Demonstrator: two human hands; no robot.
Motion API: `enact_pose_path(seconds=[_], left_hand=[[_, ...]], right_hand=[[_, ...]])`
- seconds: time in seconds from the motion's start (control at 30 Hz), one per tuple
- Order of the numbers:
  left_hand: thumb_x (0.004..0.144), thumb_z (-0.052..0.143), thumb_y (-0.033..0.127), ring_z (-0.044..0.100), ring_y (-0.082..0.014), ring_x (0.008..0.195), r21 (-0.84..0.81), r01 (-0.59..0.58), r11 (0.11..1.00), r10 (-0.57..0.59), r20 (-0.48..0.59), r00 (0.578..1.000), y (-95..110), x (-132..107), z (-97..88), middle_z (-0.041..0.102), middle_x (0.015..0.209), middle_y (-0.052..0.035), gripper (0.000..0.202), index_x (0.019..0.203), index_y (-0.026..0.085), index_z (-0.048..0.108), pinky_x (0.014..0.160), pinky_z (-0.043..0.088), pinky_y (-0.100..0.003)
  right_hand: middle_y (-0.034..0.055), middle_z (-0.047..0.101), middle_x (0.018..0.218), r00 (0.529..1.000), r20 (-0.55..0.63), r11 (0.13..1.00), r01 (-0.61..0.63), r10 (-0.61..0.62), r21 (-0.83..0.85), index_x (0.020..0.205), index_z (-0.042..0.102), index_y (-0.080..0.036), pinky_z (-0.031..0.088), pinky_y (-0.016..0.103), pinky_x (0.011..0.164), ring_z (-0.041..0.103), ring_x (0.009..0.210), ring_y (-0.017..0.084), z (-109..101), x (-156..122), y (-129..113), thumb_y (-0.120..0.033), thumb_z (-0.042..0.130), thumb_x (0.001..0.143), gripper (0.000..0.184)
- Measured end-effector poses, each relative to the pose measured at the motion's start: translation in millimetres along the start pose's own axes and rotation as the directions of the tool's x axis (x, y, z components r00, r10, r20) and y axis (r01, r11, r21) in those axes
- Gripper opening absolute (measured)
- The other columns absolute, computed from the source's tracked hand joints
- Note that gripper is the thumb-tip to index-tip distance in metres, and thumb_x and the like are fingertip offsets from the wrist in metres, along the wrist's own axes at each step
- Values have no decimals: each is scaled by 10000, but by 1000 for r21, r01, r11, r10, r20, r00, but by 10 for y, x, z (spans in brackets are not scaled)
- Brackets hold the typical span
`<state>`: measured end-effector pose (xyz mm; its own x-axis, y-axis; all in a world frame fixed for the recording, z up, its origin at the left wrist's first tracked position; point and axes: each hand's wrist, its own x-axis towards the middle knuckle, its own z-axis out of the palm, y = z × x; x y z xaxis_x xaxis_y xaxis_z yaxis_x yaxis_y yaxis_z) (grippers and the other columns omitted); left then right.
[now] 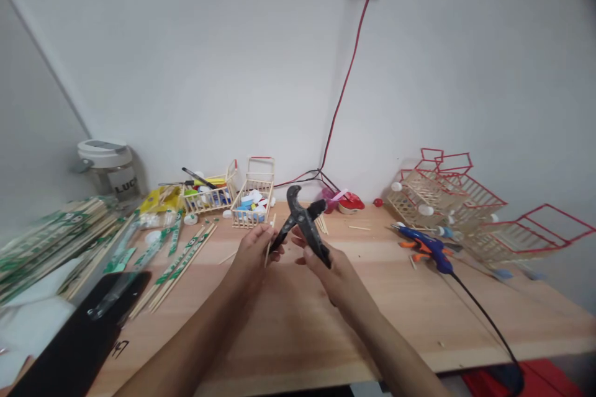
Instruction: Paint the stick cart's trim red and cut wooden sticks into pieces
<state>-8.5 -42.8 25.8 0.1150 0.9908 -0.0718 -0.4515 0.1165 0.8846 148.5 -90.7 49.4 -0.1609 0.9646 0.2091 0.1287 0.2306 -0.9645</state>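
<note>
Several miniature stick carts (421,195) look assembled; wrapped chopsticks (51,232) await use. Above the desk (298,329), the right hand (338,273) curls its fingers round black cutters (302,220); the left hand (254,254) pinches a thin wooden stick (269,248), whether trimmed I can't tell.

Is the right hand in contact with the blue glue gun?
Apart. The head view shows wooden tabletop between the right hand and the blue glue gun.

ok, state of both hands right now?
Left hand: closed, holding a thin wooden stick; fingers also at one handle of the black pliers, grip there unclear.
Right hand: closed on the other handle.
</note>
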Motion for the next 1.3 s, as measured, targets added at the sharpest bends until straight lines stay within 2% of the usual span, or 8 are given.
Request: enact_pose_path(seconds=[0.27,0.53,0.67,0.8,0.87,1.03,1.17,1.3], left_hand=[[722,696,424,535,-78,572,9,-48,999,48,-46,998,-25,22,-56,604,678,33,316,839,171,546,563,447,-187],[694,719,430,572,-101,590,61,7,998,-8,17,1000,-9,61,-103,614,677,18,341,809,168,533,568,468,-206],[714,703,447,615,-119,673,114,-57,992,57,-3,998,30,88,-126,630,731,-1,335,810,160,560,627,495,-224],[727,692,436,405,-35,409,232,-182,956,209,-97,973,144,78,-129,555,595,44,315,823,153,592,400,277,-152],[728,689,414,315,-19,379,257,-217,942,258,-136,957,191,49,-114,524,558,58,293,826,150,610,382,196,-154],[729,670,348,427,-56,465,358,-264,896,332,-144,932,259,-6,-77,555,560,27,209,747,141,647,440,278,-170],[746,642,302,499,-79,526,379,-304,874,383,-150,912,300,-27,-81,588,583,9,165,715,140,643,499,346,-184],[753,637,279,545,-94,562,362,-321,875,395,-152,906,304,-31,-94,606,601,0,141,724,141,624,553,399,-196]], right_hand=[[65,573,1326,966,134,974,225,-223,0,1333,508,-254,441,425,983,576,1138,252,264,73,231,-394,541,889,466],[47,557,1349,969,123,973,199,-213,119,1332,530,-290,352,452,1071,446,1301,265,207,73,358,-419,452,942,418],[51,544,1362,969,105,959,201,-224,198,1340,522,-280,305,472,1108,423,1320,268,128,107,257,-423,456,939,431],[98,582,1284,986,88,977,122,-139,173,1322,527,-215,376,480,1053,543,1183,276,-51,195,193,-475,488,912,486],[119,636,1156,993,106,991,29,-43,132,1306,534,-172,437,474,986,596,1075,272,-133,235,207,-530,520,877,559],[124,662,1015,976,165,989,-139,144,-42,1256,580,-138,490,454,889,629,929,258,-195,298,280,-630,513,827,656],[102,675,931,956,234,964,-117,174,-241,1243,597,-156,481,461,894,628,930,266,-181,300,258,-638,456,848,639],[114,658,1055,950,255,937,-85,179,-339,1309,547,-184,482,458,891,605,994,279,-162,314,200,-634,430,860,646]])
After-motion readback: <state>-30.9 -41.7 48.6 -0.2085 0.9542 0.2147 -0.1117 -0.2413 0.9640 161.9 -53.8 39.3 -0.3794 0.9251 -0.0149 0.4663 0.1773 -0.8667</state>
